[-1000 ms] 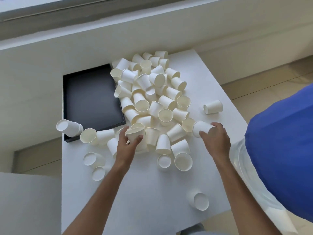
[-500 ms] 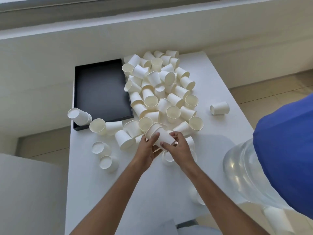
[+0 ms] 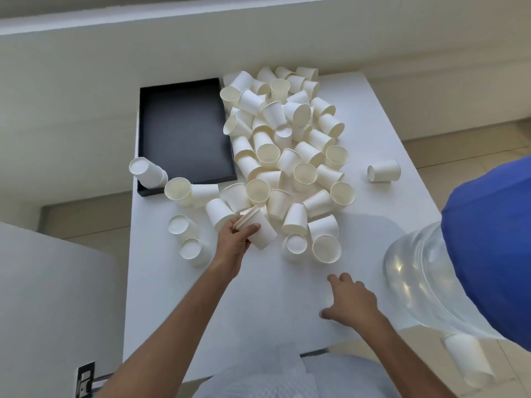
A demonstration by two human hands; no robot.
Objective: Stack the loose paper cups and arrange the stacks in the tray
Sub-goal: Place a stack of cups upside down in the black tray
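- The left hand [image 3: 234,239] grips a short nested stack of cups [image 3: 255,226], fingers and thumb curled round its wall just below the rims; the stack lies tilted, its base end resting on or just above the table [image 3: 230,326] at the near edge of the pile. I count two or three rims, though blur makes the number uncertain.
- The right hand [image 3: 349,303] hovers low over the bare table nearer the person than the pile, fingers spread and loosely bent, holding nothing.
- The loose paper cups [image 3: 287,145] lie heaped just right of the black tray [image 3: 184,130], most on their sides, a few mouth-up. Several strays sit near the tray's near edge, one stack of cups [image 3: 148,172] leaning over its near-left corner, and a lone cup [image 3: 384,170] lies well right of the pile.
- The tray's dark floor shows no stack standing in it, so the arranging looks barely begun.
- Handling, as a judgement: these cups look very light and thin-walled, stiff only at the rolled rim and the base. A squeeze at mid-wall would likely dent one, so the surer hold is a light pinch across the rim or a wrap near the base.
- Being so light, cups lying on their sides will probably roll or skid at a nudge; lifting from the pile's edge should disturb fewest.
- Nested cups may bind if pushed hard; easing each in straight should do.
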